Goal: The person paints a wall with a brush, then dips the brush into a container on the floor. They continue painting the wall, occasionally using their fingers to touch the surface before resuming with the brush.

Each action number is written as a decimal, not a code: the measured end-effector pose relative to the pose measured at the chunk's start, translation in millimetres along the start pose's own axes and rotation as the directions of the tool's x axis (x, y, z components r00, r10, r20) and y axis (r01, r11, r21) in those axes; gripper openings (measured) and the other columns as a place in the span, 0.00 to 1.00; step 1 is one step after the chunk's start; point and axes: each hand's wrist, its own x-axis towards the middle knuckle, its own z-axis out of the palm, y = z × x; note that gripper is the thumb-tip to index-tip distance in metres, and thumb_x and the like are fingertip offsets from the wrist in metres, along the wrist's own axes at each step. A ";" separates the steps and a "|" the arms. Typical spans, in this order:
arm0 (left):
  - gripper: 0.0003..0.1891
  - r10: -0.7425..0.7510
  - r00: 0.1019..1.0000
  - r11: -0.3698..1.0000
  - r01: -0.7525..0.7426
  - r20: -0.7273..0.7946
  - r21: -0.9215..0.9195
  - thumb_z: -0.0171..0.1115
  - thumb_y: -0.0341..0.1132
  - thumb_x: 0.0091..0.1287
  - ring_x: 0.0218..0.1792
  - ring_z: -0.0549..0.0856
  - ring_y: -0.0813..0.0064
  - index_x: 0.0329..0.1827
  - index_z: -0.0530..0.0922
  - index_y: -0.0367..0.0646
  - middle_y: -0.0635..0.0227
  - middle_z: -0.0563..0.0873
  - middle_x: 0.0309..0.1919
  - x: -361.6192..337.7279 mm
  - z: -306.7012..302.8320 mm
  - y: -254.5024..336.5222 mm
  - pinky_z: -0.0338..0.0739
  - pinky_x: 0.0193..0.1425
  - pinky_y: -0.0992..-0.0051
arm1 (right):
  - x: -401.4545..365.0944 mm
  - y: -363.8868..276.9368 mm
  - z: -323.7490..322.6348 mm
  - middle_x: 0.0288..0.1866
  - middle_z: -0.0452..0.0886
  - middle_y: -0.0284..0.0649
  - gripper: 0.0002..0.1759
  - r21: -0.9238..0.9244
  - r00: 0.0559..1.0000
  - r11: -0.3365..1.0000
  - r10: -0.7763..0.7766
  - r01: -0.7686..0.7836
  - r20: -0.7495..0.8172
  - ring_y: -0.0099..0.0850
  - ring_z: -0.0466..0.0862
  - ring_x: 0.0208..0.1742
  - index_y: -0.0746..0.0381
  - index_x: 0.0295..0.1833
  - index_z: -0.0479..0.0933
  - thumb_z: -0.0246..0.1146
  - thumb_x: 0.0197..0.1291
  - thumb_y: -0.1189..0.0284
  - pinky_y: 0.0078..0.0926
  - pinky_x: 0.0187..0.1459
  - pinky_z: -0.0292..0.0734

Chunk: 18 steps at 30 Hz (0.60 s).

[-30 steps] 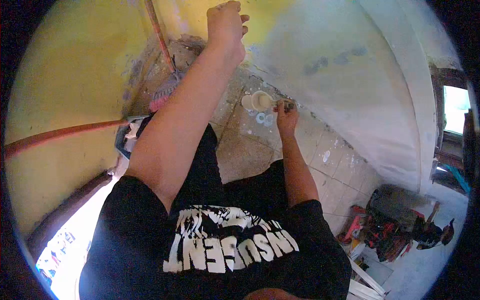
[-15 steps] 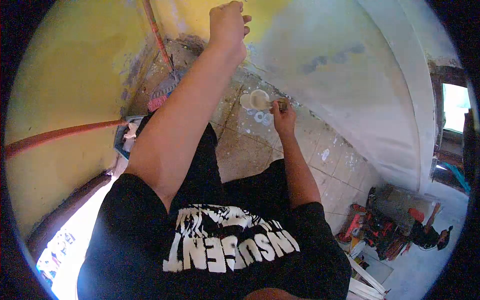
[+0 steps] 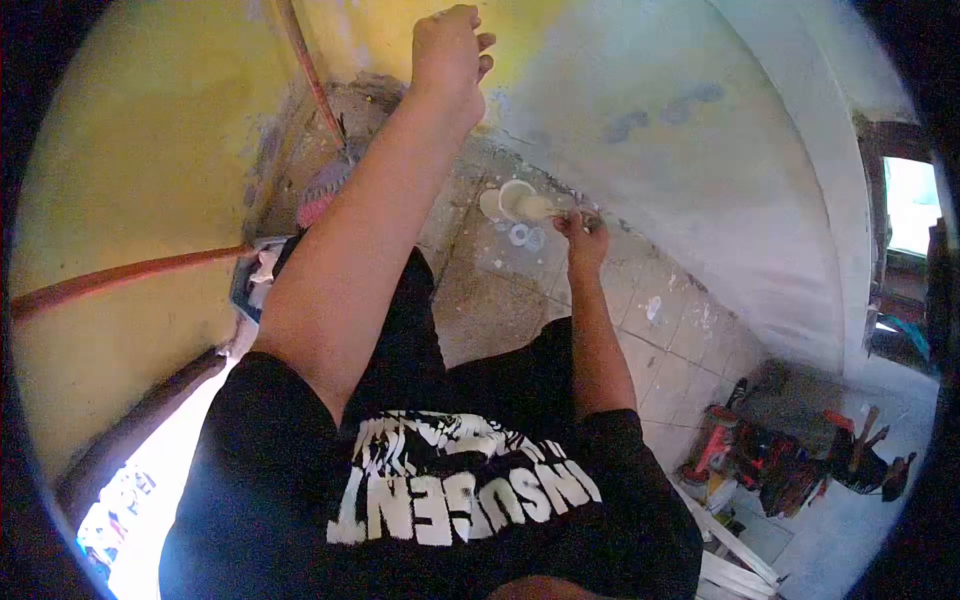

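Note:
My right hand (image 3: 583, 238) grips what looks like a paintbrush (image 3: 540, 207), its pale end at the near rim of a small white open tub (image 3: 505, 193) on the floor. A round pale lid or dish (image 3: 490, 204) lies against the tub's left side. Just in front of it, white ring marks (image 3: 519, 235) show on the tiles. My left hand (image 3: 450, 50) is raised against the yellow wall (image 3: 385, 35), back towards me, fingers loosely bent and apart. I see nothing held in it, though its palm is hidden.
A pinkish broom head (image 3: 320, 197) stands in the left corner beside an orange pole (image 3: 312, 65). Another orange pole (image 3: 130, 272) crosses low on the left. White-grey wall (image 3: 680, 170) runs along the right. Red and black tools (image 3: 760, 460) and white strips (image 3: 735, 560) lie at lower right.
My right hand has moved a little to the right and towards me, drawing the brush to the tub's edge. My left hand has barely shifted.

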 end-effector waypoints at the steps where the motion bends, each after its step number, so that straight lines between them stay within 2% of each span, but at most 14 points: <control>1: 0.10 0.003 1.000 1.000 -0.003 -0.005 0.004 0.59 0.35 0.69 0.37 0.79 0.69 0.47 0.71 0.42 0.64 0.77 0.41 -0.3 -1.7 -0.6 0.71 0.29 0.73 | -4.0 3.3 -6.8 0.39 0.82 0.47 0.10 0.211 0.999 0.977 0.024 -0.031 0.036 0.37 0.87 0.40 0.71 0.48 0.73 0.62 0.68 0.76 0.34 0.46 0.87; 2: 0.10 -0.009 1.000 1.000 0.009 -0.003 0.019 0.59 0.35 0.69 0.37 0.79 0.69 0.47 0.71 0.42 0.64 0.77 0.41 0.6 -4.4 -0.2 0.71 0.29 0.73 | -12.4 9.7 -12.9 0.42 0.82 0.49 0.10 0.413 0.996 0.908 0.047 -0.072 0.071 0.40 0.86 0.45 0.72 0.49 0.72 0.61 0.67 0.78 0.35 0.50 0.87; 3: 0.10 -0.028 1.000 1.000 0.028 0.008 0.006 0.59 0.35 0.69 0.36 0.79 0.69 0.48 0.71 0.42 0.64 0.78 0.41 1.4 -6.7 -2.3 0.71 0.29 0.73 | -28.9 24.4 -20.2 0.42 0.82 0.49 0.10 0.424 0.996 0.901 0.080 -0.093 0.048 0.40 0.86 0.45 0.72 0.49 0.72 0.61 0.67 0.78 0.35 0.50 0.87; 5: 0.10 -0.037 0.999 0.999 0.038 0.030 -0.024 0.58 0.35 0.70 0.36 0.79 0.69 0.49 0.71 0.42 0.64 0.78 0.41 6.2 -6.8 1.1 0.71 0.29 0.73 | -35.4 35.3 -30.3 0.47 0.79 0.52 0.09 0.699 0.933 0.645 0.350 -0.308 0.088 0.45 0.84 0.52 0.74 0.49 0.71 0.58 0.66 0.82 0.37 0.56 0.85; 6: 0.10 -0.040 0.999 0.999 0.041 0.027 -0.028 0.58 0.35 0.70 0.36 0.79 0.69 0.50 0.71 0.42 0.64 0.78 0.41 9.1 -8.8 1.9 0.71 0.29 0.73 | -40.5 43.3 -33.4 0.47 0.79 0.52 0.09 0.703 0.933 0.645 0.351 -0.301 0.077 0.45 0.84 0.52 0.74 0.49 0.71 0.58 0.66 0.82 0.37 0.56 0.85; 8: 0.10 -0.032 0.998 0.999 0.034 0.045 -0.043 0.56 0.35 0.72 0.37 0.79 0.69 0.52 0.71 0.42 0.64 0.78 0.41 12.0 -13.5 3.6 0.71 0.29 0.73 | -54.3 59.3 -34.7 0.48 0.79 0.52 0.08 0.767 0.818 0.428 0.536 -0.478 0.211 0.46 0.83 0.51 0.76 0.49 0.71 0.56 0.66 0.84 0.38 0.56 0.85; 12: 0.10 -0.018 0.999 1.000 0.018 0.040 -0.004 0.54 0.35 0.73 0.37 0.78 0.68 0.52 0.71 0.42 0.63 0.77 0.43 13.3 -11.4 2.8 0.71 0.29 0.73 | -76.3 41.7 -20.5 0.47 0.79 0.50 0.09 0.687 0.758 0.442 0.603 -0.577 0.248 0.45 0.83 0.48 0.75 0.50 0.71 0.57 0.65 0.84 0.34 0.57 0.85; 15: 0.12 -0.065 0.997 0.998 0.065 0.040 0.002 0.54 0.36 0.73 0.36 0.78 0.68 0.55 0.71 0.41 0.62 0.76 0.45 15.6 -10.9 -3.2 0.72 0.29 0.73 | -78.6 49.3 -18.8 0.46 0.80 0.48 0.10 0.609 0.740 0.470 0.592 -0.638 0.318 0.42 0.83 0.45 0.73 0.51 0.72 0.57 0.66 0.80 0.32 0.54 0.85; 17: 0.13 -0.093 0.990 0.991 0.102 0.110 -0.081 0.54 0.36 0.73 0.36 0.77 0.68 0.55 0.70 0.41 0.63 0.75 0.44 13.8 -13.3 -3.7 0.72 0.29 0.73 | -73.7 73.5 -19.5 0.43 0.81 0.46 0.11 0.473 0.690 0.504 0.568 -0.723 0.449 0.39 0.83 0.42 0.70 0.51 0.73 0.57 0.66 0.77 0.33 0.48 0.85; 18: 0.13 -0.093 0.989 0.992 0.102 0.113 -0.080 0.54 0.36 0.73 0.36 0.77 0.68 0.55 0.70 0.41 0.63 0.75 0.44 11.8 -11.0 -4.1 0.72 0.29 0.73 | -73.9 68.3 -19.0 0.43 0.81 0.46 0.11 0.475 0.691 0.504 0.567 -0.722 0.449 0.39 0.83 0.42 0.70 0.51 0.73 0.57 0.66 0.77 0.33 0.48 0.85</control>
